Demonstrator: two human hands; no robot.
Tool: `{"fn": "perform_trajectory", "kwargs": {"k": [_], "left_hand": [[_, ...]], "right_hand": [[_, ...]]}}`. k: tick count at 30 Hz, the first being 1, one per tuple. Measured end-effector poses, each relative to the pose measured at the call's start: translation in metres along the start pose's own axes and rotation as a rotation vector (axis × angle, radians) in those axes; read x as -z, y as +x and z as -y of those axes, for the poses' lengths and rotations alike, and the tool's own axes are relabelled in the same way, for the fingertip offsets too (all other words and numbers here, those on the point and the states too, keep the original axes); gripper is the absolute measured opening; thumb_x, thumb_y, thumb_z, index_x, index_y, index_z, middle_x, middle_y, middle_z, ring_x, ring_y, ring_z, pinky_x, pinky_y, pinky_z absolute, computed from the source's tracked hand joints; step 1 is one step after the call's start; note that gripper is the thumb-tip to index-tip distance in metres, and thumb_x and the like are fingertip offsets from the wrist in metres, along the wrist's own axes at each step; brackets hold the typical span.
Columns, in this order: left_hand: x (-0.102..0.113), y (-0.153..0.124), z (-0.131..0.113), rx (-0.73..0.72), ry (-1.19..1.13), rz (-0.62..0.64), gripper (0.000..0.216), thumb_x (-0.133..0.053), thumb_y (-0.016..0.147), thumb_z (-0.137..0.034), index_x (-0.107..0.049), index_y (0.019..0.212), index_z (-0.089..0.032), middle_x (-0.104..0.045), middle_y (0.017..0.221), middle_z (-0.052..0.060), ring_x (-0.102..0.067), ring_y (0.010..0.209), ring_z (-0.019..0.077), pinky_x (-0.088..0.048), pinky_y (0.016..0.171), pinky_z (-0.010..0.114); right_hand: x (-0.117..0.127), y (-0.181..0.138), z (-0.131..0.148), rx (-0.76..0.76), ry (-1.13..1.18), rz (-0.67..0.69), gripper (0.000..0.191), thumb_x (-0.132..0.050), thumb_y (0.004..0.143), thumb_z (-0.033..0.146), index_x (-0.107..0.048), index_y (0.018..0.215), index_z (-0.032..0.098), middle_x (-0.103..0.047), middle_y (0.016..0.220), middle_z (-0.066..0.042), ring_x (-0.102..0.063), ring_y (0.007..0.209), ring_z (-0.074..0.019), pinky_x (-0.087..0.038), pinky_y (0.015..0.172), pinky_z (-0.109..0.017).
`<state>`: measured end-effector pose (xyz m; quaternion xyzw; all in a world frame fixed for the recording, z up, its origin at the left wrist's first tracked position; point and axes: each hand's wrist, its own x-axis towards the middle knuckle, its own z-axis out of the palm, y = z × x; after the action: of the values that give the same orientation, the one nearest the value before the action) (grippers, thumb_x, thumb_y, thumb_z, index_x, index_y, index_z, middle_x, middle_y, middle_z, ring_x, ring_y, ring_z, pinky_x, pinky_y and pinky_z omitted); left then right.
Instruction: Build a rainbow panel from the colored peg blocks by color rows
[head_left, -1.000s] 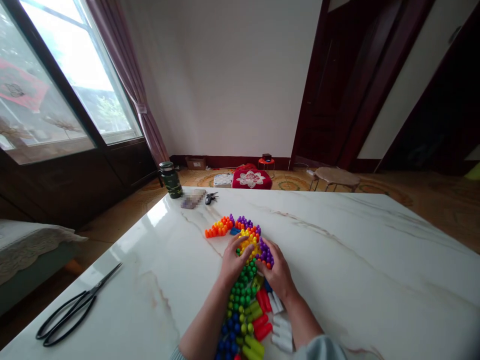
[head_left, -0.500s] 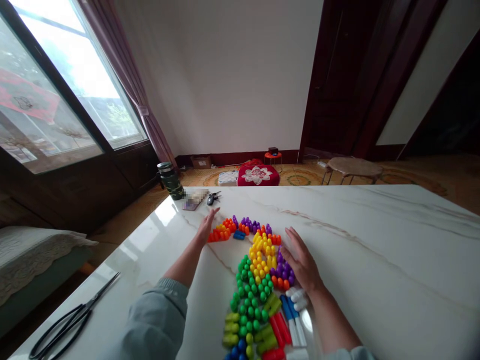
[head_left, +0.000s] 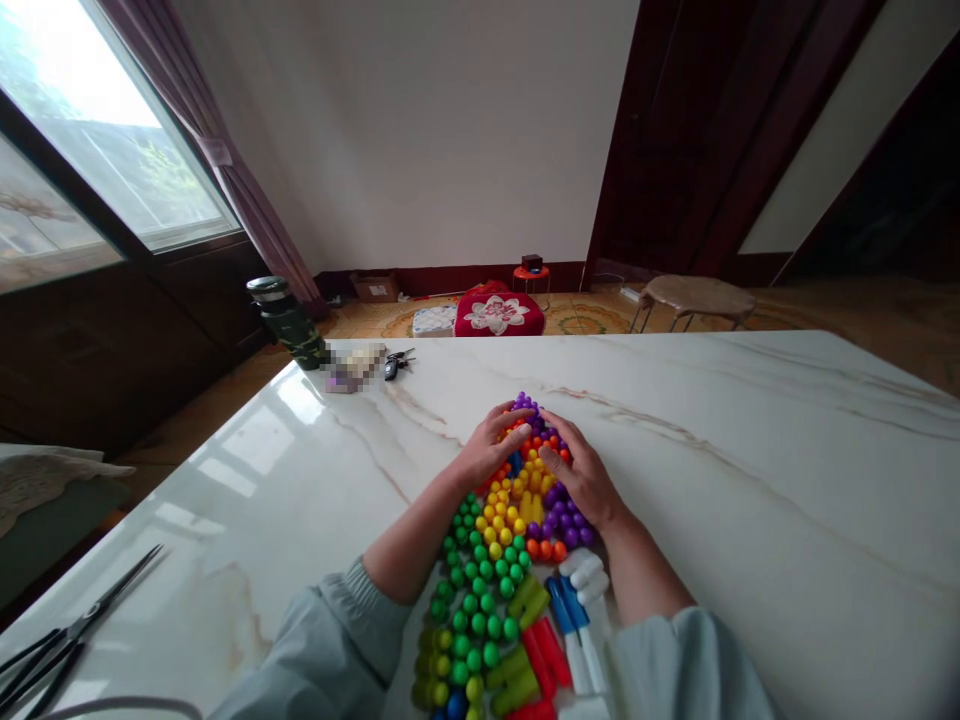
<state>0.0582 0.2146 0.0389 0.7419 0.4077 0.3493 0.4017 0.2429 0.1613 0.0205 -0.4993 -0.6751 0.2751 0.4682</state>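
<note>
Many small round-headed plastic pieces lie close together on the marble-look table (head_left: 750, 480): purple ones (head_left: 568, 520), yellow ones (head_left: 500, 515) and green ones (head_left: 472, 600), with some orange among them. My left hand (head_left: 491, 448) rests along the far left side of the cluster, fingers stretched over orange and purple pieces. On the opposite side is my right hand (head_left: 589, 482), its fingers apart beside the purple and orange ones. Both hands curve around the far part of the cluster, partly hiding it. Closer to me are red pieces (head_left: 546, 655), olive pieces (head_left: 529, 600) and blue-and-white pieces (head_left: 577, 625).
Black-handled scissors (head_left: 82, 625) lie at the left edge. A camouflage-patterned flask (head_left: 289, 325), a pixelated object (head_left: 352, 370) and a bunch of keys (head_left: 397, 363) are at the far left corner. Beyond the table stand a brown stool (head_left: 697, 296) and a red flower-patterned seat (head_left: 499, 314).
My left hand has moved right, pushing the far orange and purple pieces into a tighter cluster. My right hand stays at the right side, slightly inward. The view has tilted down.
</note>
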Motion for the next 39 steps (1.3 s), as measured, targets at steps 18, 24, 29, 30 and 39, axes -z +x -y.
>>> {"fn": "perform_trajectory", "kwargs": {"k": [18,24,29,30,39], "left_hand": [[0.008,-0.303,-0.065,0.132,0.256,-0.026,0.13,-0.083,0.049,-0.064,-0.013,0.154,-0.031,-0.003,0.163,0.011,-0.009,0.147,0.0404,-0.021,0.117,0.058],[-0.046,-0.284,-0.065,0.105,0.397,-0.293,0.1,-0.073,0.065,-0.023,-0.023,0.152,-0.029,-0.015,0.161,0.012,-0.021,0.146,0.0348,-0.028,0.115,0.056],[-0.041,-0.235,-0.065,0.054,0.346,-0.299,0.084,-0.077,0.062,-0.032,-0.047,0.14,-0.026,-0.029,0.156,0.013,-0.028,0.143,0.036,-0.03,0.115,0.053],[-0.039,-0.226,-0.064,0.054,0.327,-0.308,0.078,-0.077,0.064,-0.036,-0.051,0.137,-0.027,-0.032,0.155,0.012,-0.031,0.142,0.0358,-0.031,0.115,0.054],[-0.022,-0.163,-0.056,-0.029,0.233,-0.133,0.07,-0.076,0.067,-0.035,-0.056,0.133,-0.023,-0.043,0.148,0.014,-0.04,0.138,0.0314,-0.038,0.112,0.045]], "right_hand": [[0.016,-0.058,0.025,-0.322,0.315,-0.047,0.071,-0.05,0.079,0.075,-0.06,0.128,0.026,-0.056,0.14,-0.007,-0.046,0.133,-0.0271,-0.03,0.115,-0.045],[0.004,-0.111,0.049,-0.175,-0.05,-0.055,0.073,-0.056,0.078,0.068,-0.052,0.136,0.024,-0.05,0.143,-0.011,-0.044,0.134,-0.0282,-0.03,0.114,-0.048],[-0.007,-0.135,0.059,-0.018,-0.284,-0.094,0.062,-0.063,0.078,0.05,-0.054,0.132,0.023,-0.055,0.136,-0.012,-0.051,0.125,-0.0309,-0.038,0.108,-0.052],[-0.008,-0.135,0.06,-0.008,-0.302,-0.091,0.061,-0.064,0.077,0.046,-0.053,0.133,0.023,-0.055,0.136,-0.012,-0.051,0.125,-0.0309,-0.039,0.107,-0.051],[-0.012,-0.11,0.07,-0.005,-0.315,0.044,0.076,-0.067,0.069,0.023,-0.046,0.141,0.032,-0.047,0.143,-0.007,-0.046,0.132,-0.029,-0.041,0.108,-0.046]]}}
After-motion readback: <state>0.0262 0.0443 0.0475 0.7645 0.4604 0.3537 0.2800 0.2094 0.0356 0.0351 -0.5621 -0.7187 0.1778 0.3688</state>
